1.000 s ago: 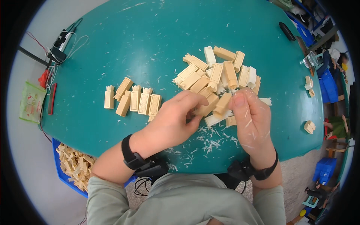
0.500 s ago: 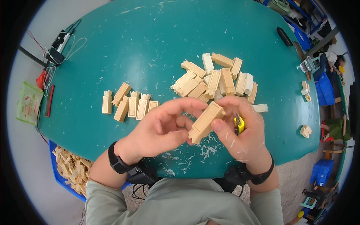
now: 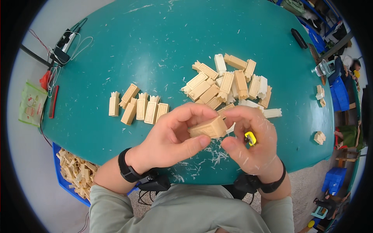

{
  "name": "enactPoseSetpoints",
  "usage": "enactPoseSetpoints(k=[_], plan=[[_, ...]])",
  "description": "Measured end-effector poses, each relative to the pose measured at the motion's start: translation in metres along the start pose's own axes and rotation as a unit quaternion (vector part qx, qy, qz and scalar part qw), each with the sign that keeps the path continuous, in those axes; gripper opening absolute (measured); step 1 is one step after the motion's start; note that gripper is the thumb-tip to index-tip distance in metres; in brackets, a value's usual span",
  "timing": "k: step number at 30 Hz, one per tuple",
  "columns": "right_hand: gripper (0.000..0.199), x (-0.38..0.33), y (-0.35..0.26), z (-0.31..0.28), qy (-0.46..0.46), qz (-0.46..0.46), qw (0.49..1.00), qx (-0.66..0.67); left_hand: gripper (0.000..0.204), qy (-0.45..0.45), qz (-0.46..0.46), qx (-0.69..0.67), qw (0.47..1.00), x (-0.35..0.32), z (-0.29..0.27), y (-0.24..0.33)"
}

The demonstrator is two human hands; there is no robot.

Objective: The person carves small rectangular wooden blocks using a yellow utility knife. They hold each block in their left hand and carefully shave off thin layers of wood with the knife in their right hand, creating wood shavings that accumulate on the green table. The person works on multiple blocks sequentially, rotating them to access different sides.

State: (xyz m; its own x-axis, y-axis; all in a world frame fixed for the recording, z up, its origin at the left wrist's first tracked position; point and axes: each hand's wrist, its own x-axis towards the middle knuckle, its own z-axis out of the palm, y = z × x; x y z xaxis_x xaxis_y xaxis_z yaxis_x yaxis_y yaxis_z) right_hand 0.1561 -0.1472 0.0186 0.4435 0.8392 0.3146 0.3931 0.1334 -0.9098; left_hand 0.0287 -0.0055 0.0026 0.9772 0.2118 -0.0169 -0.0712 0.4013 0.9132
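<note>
My left hand [image 3: 171, 136] grips a beige carved block [image 3: 210, 127] between thumb and fingers, its plain end facing toward my right hand. My right hand [image 3: 252, 136] is curled close to that end, thumb and index finger apart on either side of it. Tucked against the right palm is a small yellow tool [image 3: 250, 138]; its working end is mostly hidden. Beyond the hands lies a heap of beige and white carved blocks [image 3: 225, 85]. A loose row of similar blocks [image 3: 141, 106] rests left of the heap.
Pale shavings [image 3: 217, 155] litter the green table [image 3: 136, 46]. A blue bin [image 3: 64, 182] of beige pieces stands below its left edge. Along the left side are a power strip [image 3: 64, 46] and a red bar [image 3: 54, 102]. Several pieces [image 3: 319, 137] lie near the right edge.
The block has turned from a steep slant to nearly level and now sits in my left hand. My right thumb has come off it. The yellow tool stays in the right palm.
</note>
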Motion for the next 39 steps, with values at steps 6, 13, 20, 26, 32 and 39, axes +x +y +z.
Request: enactPoseSetpoints(k=[6,13,20,26,32,39], plan=[[0.035,0.0,0.007,0.0,-0.026,-0.012,0.998,-0.051,0.037,-0.011,0.106,0.166,0.98,-0.001,-0.003,-0.007],[0.025,-0.002,0.004,-0.001,-0.005,0.002,1.0,-0.028,0.037,0.021,0.093,0.112,0.989,0.0,-0.003,-0.006],[0.019,0.0,0.011,0.0,0.007,-0.057,0.99,-0.128,0.041,0.023,0.16,0.096,0.982,-0.001,0.001,-0.006],[0.019,0.0,0.007,0.002,-0.007,-0.084,0.982,-0.167,0.039,0.105,0.267,0.277,0.917,-0.001,-0.005,-0.014],[0.021,-0.002,0.011,0.007,0.012,-0.087,0.978,-0.19,0.039,0.137,0.32,0.391,0.852,-0.001,-0.005,-0.014],[0.021,-0.002,0.01,0.008,0.01,-0.081,0.978,-0.189,0.04,0.15,0.329,0.361,0.86,-0.001,-0.003,-0.016]])
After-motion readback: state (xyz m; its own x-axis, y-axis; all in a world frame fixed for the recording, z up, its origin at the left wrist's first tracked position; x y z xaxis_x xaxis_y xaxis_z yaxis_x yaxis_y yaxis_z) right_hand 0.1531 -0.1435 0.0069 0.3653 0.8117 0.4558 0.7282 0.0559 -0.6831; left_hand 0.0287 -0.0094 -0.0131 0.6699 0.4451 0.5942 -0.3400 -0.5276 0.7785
